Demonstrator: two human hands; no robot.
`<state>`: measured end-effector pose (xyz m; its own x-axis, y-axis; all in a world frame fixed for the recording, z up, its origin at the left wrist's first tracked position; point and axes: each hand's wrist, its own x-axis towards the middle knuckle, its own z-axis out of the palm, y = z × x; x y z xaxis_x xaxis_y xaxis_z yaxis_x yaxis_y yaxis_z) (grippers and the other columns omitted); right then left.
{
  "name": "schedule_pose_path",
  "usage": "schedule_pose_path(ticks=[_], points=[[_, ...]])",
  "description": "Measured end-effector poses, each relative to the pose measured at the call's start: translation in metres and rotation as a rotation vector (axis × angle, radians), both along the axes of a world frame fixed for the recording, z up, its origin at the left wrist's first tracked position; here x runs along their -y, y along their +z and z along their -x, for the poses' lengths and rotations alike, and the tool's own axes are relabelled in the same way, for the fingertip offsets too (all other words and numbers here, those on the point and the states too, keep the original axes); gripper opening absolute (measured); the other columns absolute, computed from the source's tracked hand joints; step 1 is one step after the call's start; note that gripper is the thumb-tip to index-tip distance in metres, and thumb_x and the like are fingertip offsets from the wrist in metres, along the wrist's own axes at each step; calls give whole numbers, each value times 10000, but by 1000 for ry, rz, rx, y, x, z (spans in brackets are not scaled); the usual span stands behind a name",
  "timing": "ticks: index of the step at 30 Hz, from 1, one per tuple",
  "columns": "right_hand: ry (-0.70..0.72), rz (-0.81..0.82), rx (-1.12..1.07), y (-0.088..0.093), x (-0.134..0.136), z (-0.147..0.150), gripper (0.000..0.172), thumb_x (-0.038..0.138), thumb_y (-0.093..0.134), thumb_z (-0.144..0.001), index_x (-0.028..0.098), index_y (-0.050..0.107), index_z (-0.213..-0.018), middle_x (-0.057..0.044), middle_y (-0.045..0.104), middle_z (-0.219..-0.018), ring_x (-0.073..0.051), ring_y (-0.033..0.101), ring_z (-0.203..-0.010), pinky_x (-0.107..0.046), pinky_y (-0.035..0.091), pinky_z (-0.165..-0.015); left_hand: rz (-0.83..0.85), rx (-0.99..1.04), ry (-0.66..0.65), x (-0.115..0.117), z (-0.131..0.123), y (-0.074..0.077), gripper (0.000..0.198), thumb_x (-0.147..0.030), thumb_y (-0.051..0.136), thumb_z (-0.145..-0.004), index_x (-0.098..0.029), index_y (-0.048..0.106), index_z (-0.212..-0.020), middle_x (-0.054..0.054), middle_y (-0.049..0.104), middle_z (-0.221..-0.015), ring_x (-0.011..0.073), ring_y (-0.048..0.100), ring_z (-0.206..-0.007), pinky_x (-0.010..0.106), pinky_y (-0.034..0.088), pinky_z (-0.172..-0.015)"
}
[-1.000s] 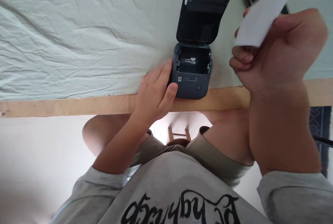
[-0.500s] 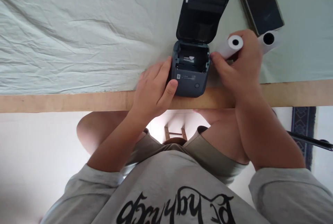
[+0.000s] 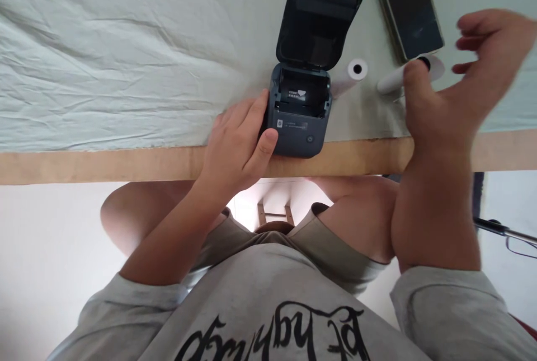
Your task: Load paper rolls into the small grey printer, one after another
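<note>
A dark portable receipt printer [image 3: 293, 134] sits at the table's front edge, its lid [image 3: 316, 22] tipped back and its paper bay bare. My left hand [image 3: 237, 143] holds the printer by its left side, with the thumb at the near corner. Against the printer's right side stands a white paper roll [image 3: 349, 76] with a small core. My right hand [image 3: 457, 89] is open, its fingers apart and slightly blurred. Its thumb overlaps a second white roll [image 3: 392, 79] with a wider dark core; I cannot tell whether they touch.
A dark-screened phone [image 3: 409, 5] lies beyond the second roll. Wrinkled pale green cloth [image 3: 126, 59] covers the table, ending at a wooden front edge [image 3: 104, 165]. My legs and a wooden stool [image 3: 274, 221] are below, and a dark rod [image 3: 495, 226] is at right.
My right hand has let go of the small-core roll, leaving it beside the printer, and moved right with its fingers opening. My left hand stays on the printer; the view has shifted slightly.
</note>
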<state>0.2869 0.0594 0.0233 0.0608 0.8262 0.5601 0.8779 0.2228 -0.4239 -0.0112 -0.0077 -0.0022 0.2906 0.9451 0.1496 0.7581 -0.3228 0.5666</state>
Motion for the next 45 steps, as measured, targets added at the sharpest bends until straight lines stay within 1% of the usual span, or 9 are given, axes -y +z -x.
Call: schedule_pose_path(ticks=[5, 9, 16, 19, 24, 27, 31, 38, 45], points=[[-18, 188, -49, -20, -13, -10, 649, 103, 814, -598, 230, 605, -1199, -129, 626, -1234, -282, 584, -1097, -452, 444, -1019, 3, 6, 10, 0, -1, 0, 872, -690, 36, -1031, -107, 452, -1529, 193, 656, -1252, 345, 624, -1157, 456, 449, -976], [-79, 233, -163, -17, -9, -1, 626, 88, 796, -578, 250, 599, -1150, -58, 654, -1049, -244, 577, -913, -422, 434, -907, 2, 19, -6, 0, -1, 0, 887, -695, 31, -1025, -94, 440, -1533, 212, 650, -1285, 358, 616, -1178, 476, 452, -986], [239, 68, -598, -8, -7, 20, 418, 167, 681, -586, 302, 454, -909, -19, 577, -889, -205, 617, -821, -373, 486, -772, 11, 5, 2, 0, -1, 1, 877, -690, 27, -1026, -107, 440, -1535, 201, 654, -1296, 351, 617, -1179, 479, 457, -982], [270, -62, -485, -9, -10, 20, 350, 232, 653, -622, 291, 542, -948, -30, 589, -976, -215, 644, -927, -385, 530, -827, 2, 14, -7, 0, -1, 0, 854, -680, 40, -1031, -118, 440, -1534, 199, 648, -1316, 352, 619, -1187, 478, 458, -986], [439, -156, -379, -5, 0, 41, 489, 247, 588, -896, 412, 618, -1355, 44, 593, -1374, -259, 531, -1401, -409, 463, -1114, -6, 13, 0, 0, 0, 0, 845, -671, 47, -1038, -112, 450, -1527, 203, 657, -1313, 348, 624, -1192, 477, 464, -982], [519, -62, -373, 4, 16, 73, 448, 246, 563, -932, 381, 573, -1359, 0, 626, -1301, -203, 677, -1145, -351, 578, -895, 4, 5, -12, 1, 1, -1, 805, -669, 107, -1040, -127, 428, -1541, 208, 637, -1357, 360, 612, -1231, 487, 455, -1010], [563, 171, -145, 16, 25, 97, 294, 277, 534, -999, 270, 603, -1285, -19, 724, -1278, -182, 710, -1121, -341, 570, -947, 24, -2, -38, 1, 3, -3, 767, -691, 332, -1003, -175, 373, -1569, 193, 592, -1433, 390, 567, -1310, 510, 428, -1080], [513, 235, -14, 13, 16, 95, 289, 223, 497, -1000, 270, 596, -1268, -74, 730, -1304, -225, 705, -1203, -386, 562, -992, 54, -33, -51, 2, 2, 0, 786, -643, 454, -972, -114, 381, -1549, 219, 566, -1471, 402, 549, -1343, 517, 426, -1095], [440, 246, -76, 11, 18, 99, 225, 152, 622, -859, 325, 594, -1000, 9, 734, -1085, -227, 709, -991, -421, 590, -866, 55, -24, -48, 2, 2, 0, 796, -622, 503, -957, -95, 383, -1542, 229, 565, -1464, 419, 547, -1341, 514, 422, -1095]])
